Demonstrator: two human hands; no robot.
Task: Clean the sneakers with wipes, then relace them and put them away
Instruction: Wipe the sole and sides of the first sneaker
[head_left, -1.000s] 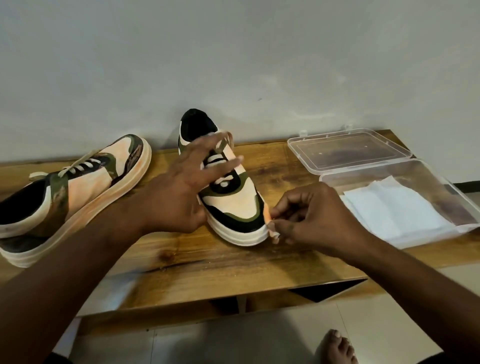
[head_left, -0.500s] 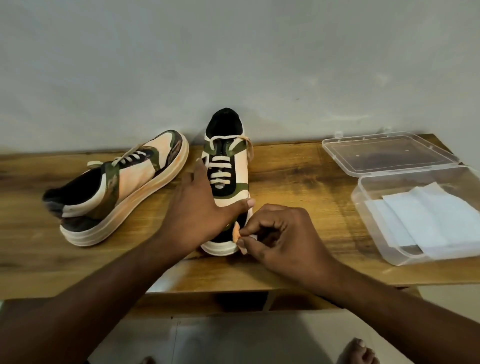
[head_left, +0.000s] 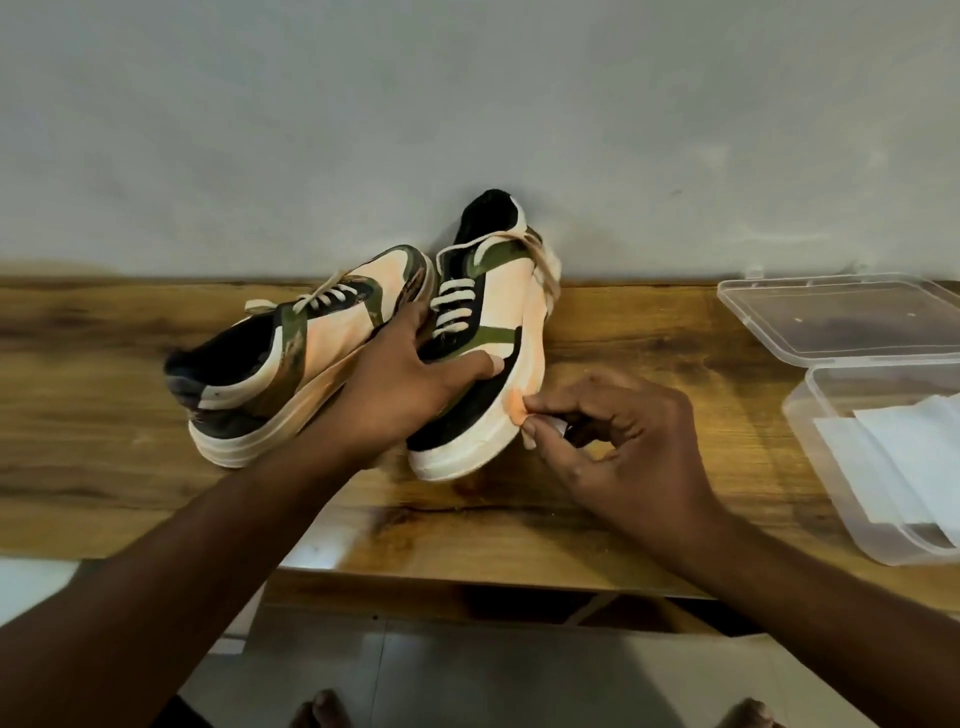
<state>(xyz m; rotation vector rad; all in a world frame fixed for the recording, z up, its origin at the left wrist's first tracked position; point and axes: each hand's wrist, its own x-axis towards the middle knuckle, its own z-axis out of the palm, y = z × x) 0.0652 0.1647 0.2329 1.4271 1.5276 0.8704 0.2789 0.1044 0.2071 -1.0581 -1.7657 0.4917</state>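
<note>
Two peach, green and black sneakers with white laces stand on the wooden table (head_left: 649, 332). The right sneaker (head_left: 498, 322) points its toe at me and tilts to the left. My left hand (head_left: 415, 384) grips its toe, thumb across the black band. The left sneaker (head_left: 291, 353) lies beside it, its toe touching the right one. My right hand (head_left: 613, 431) pinches a small wad of wipe (head_left: 556, 426) against the right sneaker's white sole rim, near an orange patch.
A clear plastic box (head_left: 810, 431) with white wipes (head_left: 904, 457) inside sits at the right table edge. Its open lid (head_left: 841, 317) lies behind it. A grey wall rises right behind the shoes. My bare feet show on the tiled floor below.
The right sneaker has tipped to the left against the other shoe. My left hand shifted from resting on top to gripping the toe. My right hand stays at the sole rim.
</note>
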